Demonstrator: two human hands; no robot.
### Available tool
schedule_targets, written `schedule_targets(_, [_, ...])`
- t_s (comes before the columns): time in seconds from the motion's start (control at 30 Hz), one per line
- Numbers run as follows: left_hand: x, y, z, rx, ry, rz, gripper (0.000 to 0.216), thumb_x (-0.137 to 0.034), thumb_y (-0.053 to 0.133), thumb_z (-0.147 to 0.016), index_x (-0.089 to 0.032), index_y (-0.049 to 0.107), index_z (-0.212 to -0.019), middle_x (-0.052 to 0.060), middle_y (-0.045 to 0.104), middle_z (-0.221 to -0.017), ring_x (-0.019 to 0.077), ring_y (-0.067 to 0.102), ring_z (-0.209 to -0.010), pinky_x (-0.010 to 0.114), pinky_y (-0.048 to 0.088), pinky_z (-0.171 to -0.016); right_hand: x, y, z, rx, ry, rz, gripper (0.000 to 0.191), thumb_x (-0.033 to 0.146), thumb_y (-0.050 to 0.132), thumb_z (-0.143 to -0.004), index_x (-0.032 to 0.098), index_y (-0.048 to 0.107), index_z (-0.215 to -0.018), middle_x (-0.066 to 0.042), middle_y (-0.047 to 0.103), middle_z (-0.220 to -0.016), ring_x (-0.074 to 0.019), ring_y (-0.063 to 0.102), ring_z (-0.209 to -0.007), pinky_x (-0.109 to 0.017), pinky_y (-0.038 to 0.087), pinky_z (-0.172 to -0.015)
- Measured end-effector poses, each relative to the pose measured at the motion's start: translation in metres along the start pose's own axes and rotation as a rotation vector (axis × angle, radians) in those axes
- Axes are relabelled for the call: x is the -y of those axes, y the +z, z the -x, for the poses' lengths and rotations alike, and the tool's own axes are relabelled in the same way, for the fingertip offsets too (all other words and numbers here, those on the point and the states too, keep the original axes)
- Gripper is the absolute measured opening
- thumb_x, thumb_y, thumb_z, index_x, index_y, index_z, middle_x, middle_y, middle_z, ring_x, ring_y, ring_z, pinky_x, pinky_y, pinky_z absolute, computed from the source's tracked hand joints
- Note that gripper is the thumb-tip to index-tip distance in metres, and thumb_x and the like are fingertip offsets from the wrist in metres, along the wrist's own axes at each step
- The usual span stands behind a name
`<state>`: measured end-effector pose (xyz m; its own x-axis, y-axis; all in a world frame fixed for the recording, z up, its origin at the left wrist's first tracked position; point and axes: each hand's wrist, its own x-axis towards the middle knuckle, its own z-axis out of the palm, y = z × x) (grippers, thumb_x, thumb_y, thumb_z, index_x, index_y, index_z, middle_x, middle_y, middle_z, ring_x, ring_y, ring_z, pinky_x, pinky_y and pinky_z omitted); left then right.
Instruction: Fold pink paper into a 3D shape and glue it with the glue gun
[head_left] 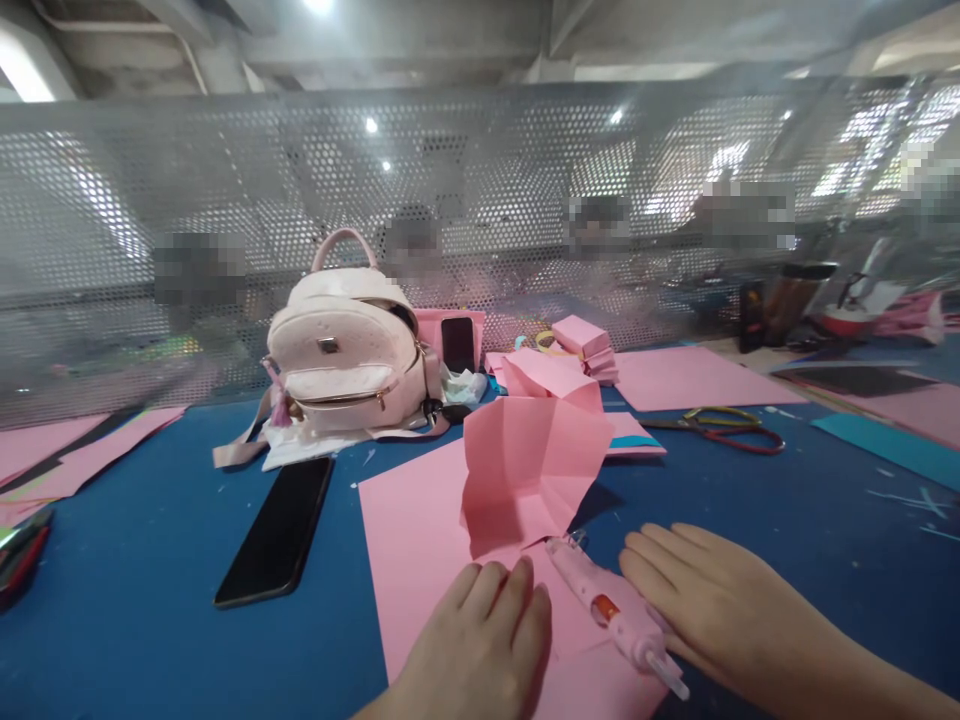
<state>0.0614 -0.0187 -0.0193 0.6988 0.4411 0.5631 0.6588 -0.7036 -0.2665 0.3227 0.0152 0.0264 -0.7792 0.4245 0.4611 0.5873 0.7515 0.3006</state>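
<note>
My left hand [487,640] lies palm down on a large pink sheet of paper [420,500], its fingers slightly bent and nothing visible in them. My right hand [705,590] rests on the blue table, fingers stretched out, beside a pink glue gun [615,610]. Its thumb is mostly hidden, and the hand covers the side where the gun's handle would be. The glue gun lies on the paper between both hands, nozzle pointing away, a clear glue stick [667,675] poking out of its back. Just beyond my left fingers stands a creased, folded pink paper piece [532,470].
A black phone [277,530] and a white backpack [345,350] are to the left. Scissors [720,425] lie back right near a flat pink sheet [697,378] and stacked pink pieces [585,345]. A perforated metal screen [487,180] runs along the back.
</note>
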Motion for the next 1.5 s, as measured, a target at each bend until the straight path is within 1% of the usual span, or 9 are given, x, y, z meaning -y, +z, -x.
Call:
schedule_targets(0.23, [0.001,-0.001,-0.001,-0.006,0.004,0.001,0.031,-0.012,0.043,-0.094,-0.008,0.067,-0.114,0.016,0.072,-0.116,0.0277,0.064,-0.085,0.036,0.050,-0.072,-0.002,-0.004,0.003,0.017,0.011,-0.044,0.023,0.009,0.039,-0.084,0.020,0.058,-0.089,-0.004,0.068,-0.078,-0.0219,0.058,-0.068,-0.035,0.035,-0.068])
schedule_targets(0.43, [0.000,0.000,0.000,-0.007,0.015,-0.001,0.031,-0.010,0.046,-0.092,-0.007,0.067,-0.114,0.017,0.072,-0.117,0.0289,0.064,-0.086,0.037,0.051,-0.072,-0.006,-0.009,0.005,0.088,0.044,-0.155,0.018,0.019,0.039,-0.093,0.023,0.053,-0.083,-0.001,0.064,-0.072,-0.0203,0.054,-0.058,-0.032,0.034,-0.060])
schedule_targets(0.6, [0.000,-0.003,0.000,0.036,0.004,0.000,0.031,-0.011,0.045,-0.093,-0.008,0.066,-0.116,0.016,0.071,-0.119,0.0277,0.063,-0.087,0.037,0.051,-0.072,-0.007,-0.014,0.007,0.159,0.081,-0.211,0.017,0.021,0.042,-0.094,0.024,0.053,-0.081,-0.001,0.063,-0.069,-0.0205,0.055,-0.056,-0.031,0.035,-0.055])
schedule_targets(0.73, [0.000,-0.004,-0.001,0.046,0.011,0.001,0.031,-0.012,0.046,-0.093,-0.008,0.065,-0.117,0.016,0.071,-0.120,0.0281,0.062,-0.087,0.037,0.050,-0.073,-0.007,-0.018,0.006,0.167,0.124,-0.237,0.021,0.025,0.041,-0.096,0.024,0.054,-0.080,-0.002,0.064,-0.069,-0.0215,0.056,-0.056,-0.032,0.037,-0.055])
schedule_targets(0.97, [0.000,-0.004,-0.001,0.066,0.010,0.008,0.031,-0.011,0.047,-0.092,-0.008,0.064,-0.118,0.017,0.070,-0.121,0.0286,0.063,-0.089,0.037,0.051,-0.073,-0.008,-0.019,0.007,0.209,0.145,-0.258,0.035,0.040,0.035,-0.104,0.024,0.056,-0.082,-0.003,0.065,-0.072,-0.0220,0.059,-0.060,-0.031,0.039,-0.058])
schedule_targets(1.13, [0.000,-0.004,-0.001,0.063,0.028,0.008,0.032,-0.010,0.048,-0.090,-0.006,0.064,-0.118,0.017,0.071,-0.118,0.0291,0.064,-0.090,0.038,0.053,-0.076,-0.007,-0.017,0.005,0.243,0.148,-0.281,0.038,0.040,0.030,-0.105,0.023,0.055,-0.082,-0.004,0.065,-0.072,-0.0214,0.058,-0.060,-0.031,0.037,-0.057])
schedule_targets(1.27, [-0.001,-0.001,0.000,0.024,0.044,-0.001,0.031,-0.008,0.049,-0.088,-0.004,0.065,-0.114,0.019,0.072,-0.112,0.0303,0.066,-0.087,0.039,0.053,-0.074,-0.004,-0.016,0.001,0.294,0.174,-0.311,0.031,0.036,0.037,-0.102,0.022,0.053,-0.079,-0.003,0.064,-0.073,-0.0204,0.056,-0.059,-0.030,0.035,-0.057])
schedule_targets(1.4, [-0.002,0.001,0.000,-0.030,0.070,0.000,0.031,-0.005,0.047,-0.087,-0.003,0.066,-0.111,0.020,0.073,-0.110,0.0312,0.068,-0.088,0.040,0.053,-0.072,-0.002,-0.015,-0.005,0.326,0.209,-0.342,0.020,0.032,0.046,-0.097,0.022,0.054,-0.082,-0.004,0.065,-0.077,-0.0208,0.058,-0.064,-0.030,0.035,-0.059])
schedule_targets(1.5, [-0.002,0.000,0.000,-0.048,0.070,0.000,0.030,-0.005,0.046,-0.088,-0.003,0.067,-0.109,0.020,0.074,-0.108,0.0305,0.068,-0.085,0.039,0.053,-0.069,-0.001,-0.015,-0.008,0.331,0.203,-0.359,0.023,0.038,0.050,-0.096,0.022,0.054,-0.081,-0.004,0.065,-0.077,-0.0216,0.058,-0.064,-0.030,0.035,-0.059])
